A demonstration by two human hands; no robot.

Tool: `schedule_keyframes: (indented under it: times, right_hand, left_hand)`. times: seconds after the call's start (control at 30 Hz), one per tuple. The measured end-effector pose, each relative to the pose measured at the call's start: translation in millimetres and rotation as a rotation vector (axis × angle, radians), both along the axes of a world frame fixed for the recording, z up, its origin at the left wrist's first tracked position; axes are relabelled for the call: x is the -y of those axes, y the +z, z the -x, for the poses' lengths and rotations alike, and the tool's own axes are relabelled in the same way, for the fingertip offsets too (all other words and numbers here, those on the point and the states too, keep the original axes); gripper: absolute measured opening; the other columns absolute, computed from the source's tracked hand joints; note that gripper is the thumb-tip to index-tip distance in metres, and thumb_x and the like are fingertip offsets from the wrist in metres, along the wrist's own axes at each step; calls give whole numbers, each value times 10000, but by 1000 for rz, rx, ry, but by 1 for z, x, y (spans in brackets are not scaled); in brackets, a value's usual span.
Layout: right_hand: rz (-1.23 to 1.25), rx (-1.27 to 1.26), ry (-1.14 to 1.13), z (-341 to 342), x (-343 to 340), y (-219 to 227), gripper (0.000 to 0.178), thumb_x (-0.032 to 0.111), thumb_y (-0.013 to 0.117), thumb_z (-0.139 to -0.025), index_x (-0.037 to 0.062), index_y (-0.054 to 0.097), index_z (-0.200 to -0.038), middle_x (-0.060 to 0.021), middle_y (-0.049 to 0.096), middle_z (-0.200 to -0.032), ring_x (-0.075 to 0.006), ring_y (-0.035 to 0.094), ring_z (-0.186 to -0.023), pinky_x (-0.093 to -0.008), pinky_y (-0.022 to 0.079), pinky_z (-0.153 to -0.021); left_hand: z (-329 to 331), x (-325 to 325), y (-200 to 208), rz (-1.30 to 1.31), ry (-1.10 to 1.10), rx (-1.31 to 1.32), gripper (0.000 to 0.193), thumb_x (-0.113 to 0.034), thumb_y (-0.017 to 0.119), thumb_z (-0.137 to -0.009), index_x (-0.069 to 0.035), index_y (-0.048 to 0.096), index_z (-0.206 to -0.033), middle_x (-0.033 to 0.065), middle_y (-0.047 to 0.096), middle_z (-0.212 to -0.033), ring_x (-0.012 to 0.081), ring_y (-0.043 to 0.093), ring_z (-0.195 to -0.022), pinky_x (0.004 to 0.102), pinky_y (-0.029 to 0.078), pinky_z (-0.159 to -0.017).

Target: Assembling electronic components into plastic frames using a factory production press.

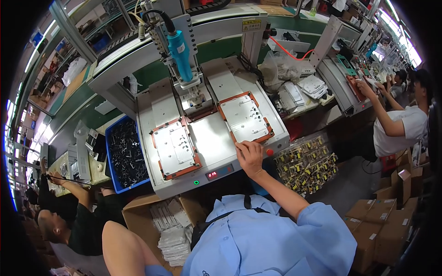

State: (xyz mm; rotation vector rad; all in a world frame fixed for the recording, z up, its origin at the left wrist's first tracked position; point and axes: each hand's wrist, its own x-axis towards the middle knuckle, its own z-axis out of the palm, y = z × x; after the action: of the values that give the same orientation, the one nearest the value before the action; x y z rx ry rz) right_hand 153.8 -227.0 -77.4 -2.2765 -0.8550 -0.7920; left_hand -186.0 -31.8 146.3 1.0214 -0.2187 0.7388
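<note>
My right hand [251, 158] is at the near edge of the right-hand white panel [240, 120]. Its fingers are bent and closed at the panel's near left corner; what they hold, if anything, is hidden. That panel lies flat in an orange-brown fixture [268, 134], with small dark parts on it. To the left, a second white panel [169, 147] lies in a similar fixture [184, 173]. Both rest on the bed of a bench machine, whose blue electric screwdriver [180, 56] stands upright between and behind them. My left hand is out of sight; only a bent bare arm shows low at left.
A blue bin [110, 156] of small black parts stands left of the machine. The front has a lit display [219, 174] and a red button [270, 152]. A carton [138, 216] with wrapped white pieces is below. Co-workers [400, 124] sit at both sides.
</note>
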Motion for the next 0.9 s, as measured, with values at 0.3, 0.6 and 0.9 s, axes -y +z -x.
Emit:
schedule_keyframes:
  times: [0.3,0.6,0.9]
  right_hand:
    - [-102,-206,-202,-183,-14,13,349,348,612,-858,23,650,-979,-154,641,-940,-342,575,-909,-429,437,-799]
    - [-26,-489,-11,-229,-21,-12,301,292,557,-892,12,665,-873,-202,646,-867,-375,607,-853,-447,474,-763]
    - [235,-535,-334,-133,24,-9,384,365,555,-883,23,610,-1049,-147,615,-1025,-305,529,-991,-419,396,-858]
  left_hand:
    - [-34,-8,-20,82,-106,103,307,-213,498,-942,-38,566,-1185,105,601,-1117,220,600,-951,337,467,-865]
    - [-126,-33,-28,114,-384,223,309,-221,499,-939,-42,569,-1181,104,599,-1121,224,600,-952,343,466,-868]
    - [-207,-44,-23,138,-618,213,310,-230,499,-937,-47,571,-1177,103,598,-1126,227,600,-952,349,466,-871]
